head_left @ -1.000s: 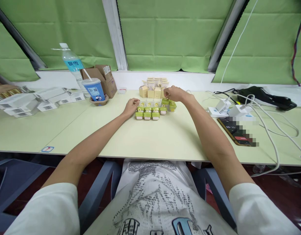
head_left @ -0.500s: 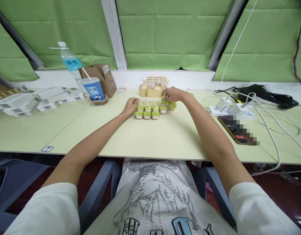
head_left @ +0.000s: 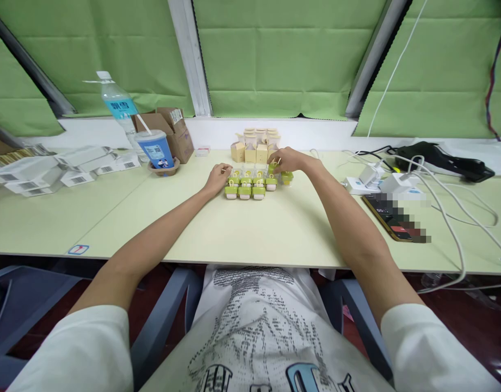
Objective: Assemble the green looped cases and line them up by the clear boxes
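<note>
A tight group of small green-topped containers (head_left: 245,191) with pale yellow loops and whitish bases stands in rows on the table. Behind its front rows are clear plastic ones (head_left: 249,167). At the group's left side is my left hand (head_left: 218,178), fingers curled and their tips against the clear ones; what they grip is hidden. My right hand (head_left: 289,160) reaches over the back right corner, thumb and fingers pinched on a green-topped container (head_left: 273,168) that they partly cover. Below that hand sits another green-topped container (head_left: 287,178), yellowish at its base.
Small cream boxes (head_left: 250,154) stand behind the group. To the left are a blue cup with a straw (head_left: 156,151), a water bottle (head_left: 122,106), a cardboard box (head_left: 180,142) and white boxes (head_left: 33,173). A phone (head_left: 387,216), power strip (head_left: 358,186) and loose cables lie right.
My right hand has shifted very slightly left, still pinching at the back right corner. My left hand stays in place.
</note>
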A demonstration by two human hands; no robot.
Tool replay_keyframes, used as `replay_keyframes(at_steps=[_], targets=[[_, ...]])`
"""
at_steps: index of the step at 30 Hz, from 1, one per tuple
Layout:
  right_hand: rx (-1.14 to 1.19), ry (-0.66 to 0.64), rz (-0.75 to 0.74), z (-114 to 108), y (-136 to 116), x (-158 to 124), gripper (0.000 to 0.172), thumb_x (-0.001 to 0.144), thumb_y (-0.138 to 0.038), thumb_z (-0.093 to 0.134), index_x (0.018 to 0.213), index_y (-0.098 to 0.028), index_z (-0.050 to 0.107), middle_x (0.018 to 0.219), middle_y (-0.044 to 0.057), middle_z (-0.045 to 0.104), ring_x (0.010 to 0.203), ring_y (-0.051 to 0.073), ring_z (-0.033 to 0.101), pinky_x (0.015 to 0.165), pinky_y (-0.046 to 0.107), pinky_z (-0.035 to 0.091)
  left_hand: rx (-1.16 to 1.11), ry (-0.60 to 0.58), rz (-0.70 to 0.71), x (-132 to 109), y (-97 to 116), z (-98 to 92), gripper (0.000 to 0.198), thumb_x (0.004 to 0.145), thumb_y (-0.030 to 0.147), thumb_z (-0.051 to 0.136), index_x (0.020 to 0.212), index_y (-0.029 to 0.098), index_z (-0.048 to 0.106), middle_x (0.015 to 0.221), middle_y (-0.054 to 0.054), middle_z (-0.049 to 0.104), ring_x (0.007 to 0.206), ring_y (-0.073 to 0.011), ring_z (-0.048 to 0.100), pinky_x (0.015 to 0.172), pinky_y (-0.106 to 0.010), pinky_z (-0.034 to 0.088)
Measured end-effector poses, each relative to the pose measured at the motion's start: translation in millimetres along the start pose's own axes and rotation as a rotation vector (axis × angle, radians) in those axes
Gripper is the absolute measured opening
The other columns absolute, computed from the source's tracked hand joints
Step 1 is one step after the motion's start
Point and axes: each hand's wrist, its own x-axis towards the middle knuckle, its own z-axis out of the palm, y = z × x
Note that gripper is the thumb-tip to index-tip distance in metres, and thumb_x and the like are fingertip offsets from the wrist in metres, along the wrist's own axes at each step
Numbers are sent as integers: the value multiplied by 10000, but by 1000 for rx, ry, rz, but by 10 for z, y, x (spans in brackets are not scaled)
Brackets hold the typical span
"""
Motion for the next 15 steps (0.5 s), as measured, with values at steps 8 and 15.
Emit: replay_keyframes(at_steps=[8, 15], targets=[[19, 18, -9, 13, 26, 25, 532, 897, -273, 876, 1417, -191, 801, 1329, 148, 815, 1143, 286, 756, 977, 353, 568, 0, -15, 4, -5, 5, -5, 162, 1042, 285, 616, 1093, 220, 756, 1291, -103, 710, 1118, -236, 678, 1028, -391, 618], [80, 10, -1, 5, 32, -5, 510, 943, -309, 818, 1441, -200, 792, 1378, 131, 796, 1075, 245, 755, 929, 313, 563, 21, -24, 2, -29, 52, -21, 185, 1048, 289, 606, 1109, 204, 757, 1307, -115, 705, 1139, -241, 677, 1092, -413, 596]])
